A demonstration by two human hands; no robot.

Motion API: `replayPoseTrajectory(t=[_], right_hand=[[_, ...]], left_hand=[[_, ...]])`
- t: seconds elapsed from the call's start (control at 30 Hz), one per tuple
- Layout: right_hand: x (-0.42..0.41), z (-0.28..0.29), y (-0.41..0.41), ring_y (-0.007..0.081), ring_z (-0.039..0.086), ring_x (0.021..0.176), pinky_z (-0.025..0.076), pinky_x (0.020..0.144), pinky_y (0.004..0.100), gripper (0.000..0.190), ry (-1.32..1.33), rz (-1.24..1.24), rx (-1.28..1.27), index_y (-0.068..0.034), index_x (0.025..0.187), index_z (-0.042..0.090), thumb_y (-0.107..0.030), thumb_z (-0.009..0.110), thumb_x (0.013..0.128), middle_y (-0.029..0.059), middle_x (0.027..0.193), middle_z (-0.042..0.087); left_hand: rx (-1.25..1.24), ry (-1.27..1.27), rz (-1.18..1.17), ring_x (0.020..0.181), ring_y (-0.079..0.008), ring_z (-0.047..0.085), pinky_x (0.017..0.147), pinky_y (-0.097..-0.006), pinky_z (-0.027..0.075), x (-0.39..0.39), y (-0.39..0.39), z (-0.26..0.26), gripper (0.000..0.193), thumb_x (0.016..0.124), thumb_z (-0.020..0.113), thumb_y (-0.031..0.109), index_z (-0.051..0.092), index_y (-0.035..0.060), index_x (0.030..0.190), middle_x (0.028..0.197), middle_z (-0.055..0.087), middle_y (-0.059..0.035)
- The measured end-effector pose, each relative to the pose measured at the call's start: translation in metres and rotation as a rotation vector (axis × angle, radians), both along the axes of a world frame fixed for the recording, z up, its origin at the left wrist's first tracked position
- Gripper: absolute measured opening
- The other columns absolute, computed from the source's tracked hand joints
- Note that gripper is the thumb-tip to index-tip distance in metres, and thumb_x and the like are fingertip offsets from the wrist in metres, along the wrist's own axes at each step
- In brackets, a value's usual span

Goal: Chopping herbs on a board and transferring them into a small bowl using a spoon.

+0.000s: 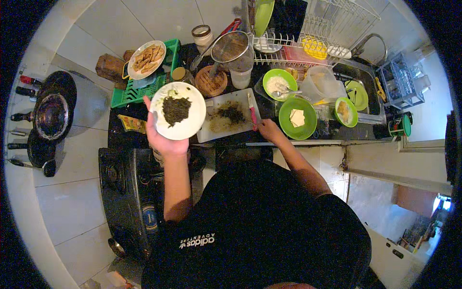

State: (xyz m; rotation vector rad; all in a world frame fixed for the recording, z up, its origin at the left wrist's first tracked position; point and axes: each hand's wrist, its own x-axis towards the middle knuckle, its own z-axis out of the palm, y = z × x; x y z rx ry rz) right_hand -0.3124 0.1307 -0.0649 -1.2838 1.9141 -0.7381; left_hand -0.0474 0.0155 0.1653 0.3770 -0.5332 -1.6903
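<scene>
My left hand [168, 142] holds up a white plate [196, 126] from below, with a dark, finely chopped heap [176, 110] on it. My right hand [269, 130] is at the right end of a pale cutting board [213, 133], its fingers closed on what looks like a thin metal utensil; the utensil's far end is hard to make out. More dark chopped bits [231, 112] lie on the board. A knife with a pink handle [253, 115] rests along the board's right side, close to my right hand. Just right of that hand, a green bowl [311, 124] holds pale square sheets [297, 118].
Behind stand a green bowl with white contents and spoons [279, 76], a clay mortar [211, 81], a mesh strainer [230, 47] and a plate of brown strips [146, 59] on a green rack [137, 97]. Dish rack [292, 59] and sink [377, 86] are to the right, a stove [119, 202] lower left.
</scene>
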Motion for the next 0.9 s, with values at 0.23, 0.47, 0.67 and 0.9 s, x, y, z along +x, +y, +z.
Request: replayPoseTrajectory(t=[0.23,0.47,0.67,0.9], right_hand=[[0.002,0.004,-0.006,0.0302,0.066,0.070,0.050,0.067,0.0398,0.036,0.006,0.000,0.031,0.000,0.079,0.067,-0.030,0.051,0.092,0.0188,0.072,0.066],[0.000,-0.006,-0.014,0.0295,0.064,0.067,0.049,0.066,0.0420,0.038,-0.012,-0.021,-0.046,0.003,0.078,0.065,-0.029,0.051,0.092,0.0187,0.068,0.064],[0.001,0.009,-0.012,0.0247,0.057,0.046,0.044,0.046,0.0380,0.036,-0.073,-0.160,-0.036,0.004,0.077,0.064,-0.026,0.050,0.090,0.0147,0.055,0.055],[-0.009,0.012,-0.003,0.0382,0.063,0.064,0.048,0.061,0.0460,0.027,-0.107,-0.211,-0.008,-0.003,0.076,0.067,-0.027,0.057,0.083,0.0202,0.068,0.063]], left_hand=[[-0.043,-0.021,0.021,0.130,-0.0337,0.042,0.109,-0.0515,0.032,0.006,-0.008,0.019,0.057,0.093,0.043,0.031,0.031,0.0164,0.147,0.143,0.043,-0.0116],[0.088,0.049,-0.113,0.129,-0.0343,0.043,0.109,-0.0508,0.032,0.000,0.013,-0.021,0.058,0.090,0.043,0.030,0.035,0.0112,0.144,0.141,0.045,-0.0132],[0.257,-0.060,-0.149,0.122,-0.0323,0.051,0.106,-0.0455,0.037,-0.009,0.037,-0.074,0.058,0.090,0.040,0.035,0.041,0.0049,0.140,0.134,0.052,-0.0145],[0.312,-0.116,-0.244,0.114,-0.0295,0.056,0.101,-0.0433,0.042,-0.014,0.041,-0.110,0.054,0.091,0.040,0.035,0.046,0.0040,0.135,0.124,0.059,-0.0140]])
